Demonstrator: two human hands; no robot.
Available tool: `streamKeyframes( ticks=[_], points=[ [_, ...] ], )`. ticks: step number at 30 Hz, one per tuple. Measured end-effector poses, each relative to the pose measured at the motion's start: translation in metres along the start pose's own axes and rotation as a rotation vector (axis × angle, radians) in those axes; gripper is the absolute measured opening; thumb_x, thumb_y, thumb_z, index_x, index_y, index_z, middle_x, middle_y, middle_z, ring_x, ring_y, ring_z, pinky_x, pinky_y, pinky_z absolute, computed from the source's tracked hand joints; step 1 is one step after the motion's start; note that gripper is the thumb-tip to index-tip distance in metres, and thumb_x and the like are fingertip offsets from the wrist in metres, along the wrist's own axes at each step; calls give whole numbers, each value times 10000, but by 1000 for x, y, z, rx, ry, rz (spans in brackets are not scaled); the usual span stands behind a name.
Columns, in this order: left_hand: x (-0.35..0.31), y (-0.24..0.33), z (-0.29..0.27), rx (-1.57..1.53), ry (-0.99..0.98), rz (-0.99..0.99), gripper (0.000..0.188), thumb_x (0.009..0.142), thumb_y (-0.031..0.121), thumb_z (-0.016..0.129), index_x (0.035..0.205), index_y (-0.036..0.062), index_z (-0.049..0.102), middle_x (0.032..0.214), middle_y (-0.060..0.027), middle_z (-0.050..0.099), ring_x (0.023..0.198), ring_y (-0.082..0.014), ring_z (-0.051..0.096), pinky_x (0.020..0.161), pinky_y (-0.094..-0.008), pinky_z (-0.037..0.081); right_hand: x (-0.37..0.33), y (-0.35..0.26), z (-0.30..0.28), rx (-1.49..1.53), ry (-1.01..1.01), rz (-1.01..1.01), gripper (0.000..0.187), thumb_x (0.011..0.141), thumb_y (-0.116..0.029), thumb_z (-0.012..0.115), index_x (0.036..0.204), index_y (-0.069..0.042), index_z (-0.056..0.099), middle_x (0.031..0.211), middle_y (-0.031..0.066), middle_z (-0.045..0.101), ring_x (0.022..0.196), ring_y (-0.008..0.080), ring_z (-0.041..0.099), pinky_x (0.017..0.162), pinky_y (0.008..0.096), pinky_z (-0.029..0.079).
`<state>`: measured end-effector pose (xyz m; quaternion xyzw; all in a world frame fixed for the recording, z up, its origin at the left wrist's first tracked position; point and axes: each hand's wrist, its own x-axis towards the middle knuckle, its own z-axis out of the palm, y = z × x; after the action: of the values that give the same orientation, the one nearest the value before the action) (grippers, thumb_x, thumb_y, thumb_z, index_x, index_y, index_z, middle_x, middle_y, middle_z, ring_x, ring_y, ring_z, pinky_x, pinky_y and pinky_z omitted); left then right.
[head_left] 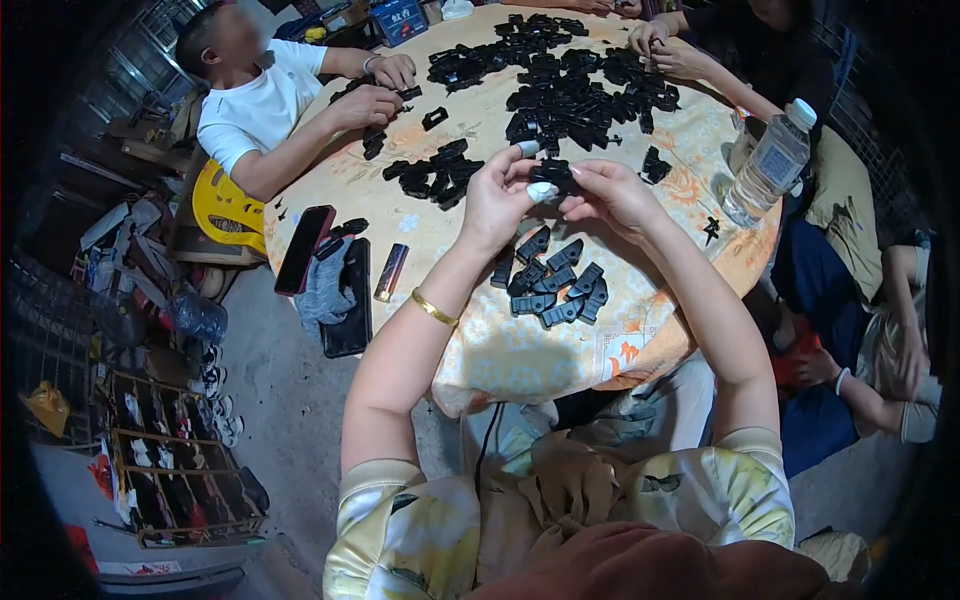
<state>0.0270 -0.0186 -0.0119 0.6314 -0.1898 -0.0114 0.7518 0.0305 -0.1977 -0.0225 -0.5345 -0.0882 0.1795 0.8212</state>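
From my end: left hand (497, 200), right hand (618, 196) both pinching small black blocky plastic-looking part (553, 176); guessing light, stiff, bit slick, I'd grip ends

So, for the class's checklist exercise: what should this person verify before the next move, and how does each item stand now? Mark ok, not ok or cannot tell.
1. Grip: ok. The left hand and right hand both hold a black part.
2. Left thumb covered: ok. A white covering is on it.
3. More parts nearby: ok. A small black cluster lies on the table between the forearms.
4. Bottle closed: ok. The clear bottle has its cap on.
5. Phone off the table: not ok. The phone lies near the table's left edge.
6. Held part undamaged: cannot tell. Fingers cover much of it.
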Motion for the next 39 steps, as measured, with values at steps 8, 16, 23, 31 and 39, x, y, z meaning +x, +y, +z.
streamKeyframes(
  ticks=[8, 16, 23, 31, 39],
  points=[
    [1, 4, -4, 274, 23, 0, 452, 714, -55, 640, 1144, -58, 501, 946, -127, 637, 790, -116, 614, 715, -219, 514, -2, 0, 6, 20, 10, -10, 260, 909, -169, 496, 1041, 53, 523, 856, 111, 615, 661, 142, 631, 585, 226, 552],
    [-1, -1, 1, -84, -26, -26, 603, 758, -24, 623, 1277, -92, 323, 1102, -161, 570, 900, -164, 604, 762, -264, 524, -4, 19, 26, -600, 230, -364, 197, 890, -118, 521, 1059, -19, 517, 757, 57, 608, 593, 85, 584, 499, 201, 475],
    [-2, 9, 0, -228, 29, -153, 624, 776, -34, 614, 1291, -101, 269, 1021, -161, 615, 859, -181, 620, 733, -259, 522, -9, -2, 11, -358, -11, -62, 361, 826, -117, 614, 1165, -28, 524, 879, 57, 628, 708, 82, 584, 583, 217, 472],
    [-4, 14, -1, -47, -24, -88, 621, 768, -15, 626, 1286, -91, 292, 1002, -156, 624, 854, -158, 620, 743, -257, 516, -7, -4, 5, -537, 21, -219, 291, 797, -79, 635, 1073, 2, 594, 923, 67, 637, 779, 117, 600, 698, 245, 497],
    [-5, 3, -3, 303, -339, -220, 386, 802, 115, 628, 1145, -14, 506, 920, -43, 624, 814, -86, 588, 752, -208, 456, 3, -34, -71, -1146, 232, -522, 349, 805, -88, 588, 1147, -29, 548, 1103, 101, 591, 895, 188, 596, 782, 300, 475]
  ],
)
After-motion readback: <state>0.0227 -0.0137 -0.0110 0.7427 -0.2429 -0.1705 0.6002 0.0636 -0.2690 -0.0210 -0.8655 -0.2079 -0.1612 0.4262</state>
